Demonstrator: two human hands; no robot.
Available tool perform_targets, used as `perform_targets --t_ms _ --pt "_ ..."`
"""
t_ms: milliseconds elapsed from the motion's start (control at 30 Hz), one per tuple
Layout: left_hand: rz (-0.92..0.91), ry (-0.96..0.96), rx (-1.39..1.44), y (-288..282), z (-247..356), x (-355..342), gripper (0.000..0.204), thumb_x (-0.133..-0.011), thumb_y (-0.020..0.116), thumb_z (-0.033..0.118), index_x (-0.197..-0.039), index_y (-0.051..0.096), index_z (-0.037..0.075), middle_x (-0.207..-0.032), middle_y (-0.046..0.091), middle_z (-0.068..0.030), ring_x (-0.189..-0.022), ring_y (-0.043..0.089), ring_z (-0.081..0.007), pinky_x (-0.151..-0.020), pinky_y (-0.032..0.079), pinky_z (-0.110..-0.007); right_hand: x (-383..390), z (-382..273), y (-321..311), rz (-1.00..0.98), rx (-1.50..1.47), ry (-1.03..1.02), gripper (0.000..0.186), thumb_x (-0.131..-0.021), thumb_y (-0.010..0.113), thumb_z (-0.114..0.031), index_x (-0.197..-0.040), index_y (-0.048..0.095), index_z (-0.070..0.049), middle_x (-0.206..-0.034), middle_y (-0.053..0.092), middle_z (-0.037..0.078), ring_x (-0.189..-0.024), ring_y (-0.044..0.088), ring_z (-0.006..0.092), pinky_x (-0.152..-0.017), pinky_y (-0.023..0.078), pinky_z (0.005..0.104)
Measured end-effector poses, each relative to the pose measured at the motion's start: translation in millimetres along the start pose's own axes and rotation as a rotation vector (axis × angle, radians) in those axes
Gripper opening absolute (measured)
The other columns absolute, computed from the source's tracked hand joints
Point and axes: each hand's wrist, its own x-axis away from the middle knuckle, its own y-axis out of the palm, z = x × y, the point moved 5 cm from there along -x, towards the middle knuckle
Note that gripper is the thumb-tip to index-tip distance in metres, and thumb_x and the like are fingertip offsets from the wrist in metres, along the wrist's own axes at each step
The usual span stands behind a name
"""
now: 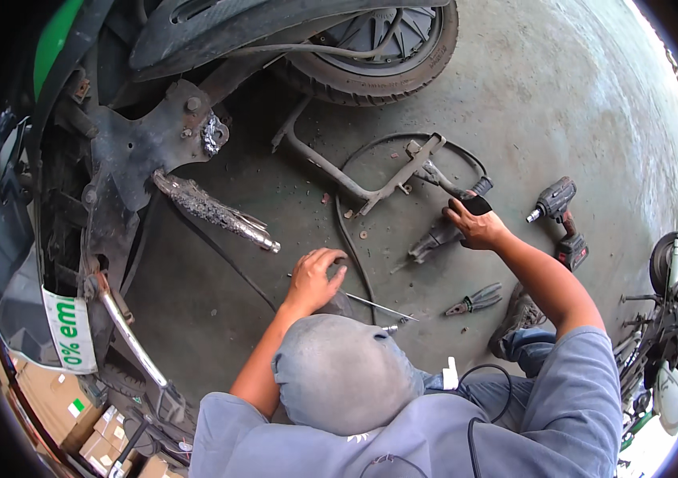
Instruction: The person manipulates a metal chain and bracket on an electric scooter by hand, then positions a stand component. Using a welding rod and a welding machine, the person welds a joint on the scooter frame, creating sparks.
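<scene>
My right hand (478, 229) is closed around the black end of a bent, grey tubular metal stand (327, 166), which lies on the floor. Beneath that hand is a dark corded power tool (435, 241), partly covered; its cable loops around the stand. My left hand (315, 279) is empty, its fingers loosely bent and thumb apart, in front of my left knee. Beside it lies a thin metal rod (383, 307). A rough, scorched-looking metal tube (215, 211) juts from the scooter's frame plate (136, 143), pointing toward my left hand.
At the right, a cordless impact wrench (558, 211) and dark-handled pliers (474, 299) lie near my shoe (521, 315). A wheel (403, 64) is at the top. Another two-wheeler (674, 319) stands far right; cardboard boxes (56, 398) fill the lower left.
</scene>
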Motion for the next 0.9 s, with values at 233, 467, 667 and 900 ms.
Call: perform_targets --t_ms 233,467,667,900 --pt "0.419 -0.326 -0.068 -57.4 73.2 67.0 0.024 -0.077 0.071 0.006 -0.101 0.066 0.003 -0.089 0.067 -0.0104 -0.08 0.065 -0.0228 -0.075 0.051 -0.034 25.6 94.6 -56.0 0.02 0.334 -0.376 0.05 -0.062 0.07 -0.013 -0.11 0.058 -0.013 -0.106 0.056 0.008 -0.116 0.047 0.0261 -0.11 0.029 0.0419" --pt "1.129 -0.783 0.214 -19.3 228.2 271.8 0.027 -0.083 0.071 0.007 -0.108 0.063 0.0 -0.093 0.066 -0.005 -0.084 0.06 -0.0108 -0.074 0.05 -0.025 63.7 119.3 -207.3 0.367 0.312 -0.78 0.049 -0.055 0.07 -0.008 -0.103 0.061 -0.01 -0.102 0.059 0.007 -0.115 0.05 0.0249 -0.117 0.022 0.0434" --pt "1.063 -0.698 -0.215 -95.0 337.1 242.7 0.029 -0.085 0.07 0.013 -0.109 0.063 0.0 -0.096 0.067 -0.0083 -0.087 0.063 -0.0143 -0.074 0.049 -0.027 115.9 26.3 -285.9 0.193 -0.198 -0.89 0.067 -0.056 0.076 -0.02 -0.118 0.058 -0.003 -0.103 0.062 0.014 -0.103 0.058 0.033 -0.101 0.04 0.043" --pt "0.203 -0.705 -0.253 -51.1 222.5 131.3 0.027 -0.078 0.072 0.023 -0.095 0.067 0.002 -0.091 0.07 -0.0158 -0.086 0.068 -0.0258 -0.074 0.053 -0.036 87.5 -15.9 -271.5 0.339 -1.132 -0.508 0.067 -0.083 0.068 -0.044 -0.124 0.051 0.006 -0.097 0.062 0.013 -0.088 0.059 0.0157 -0.076 0.047 0.0286"
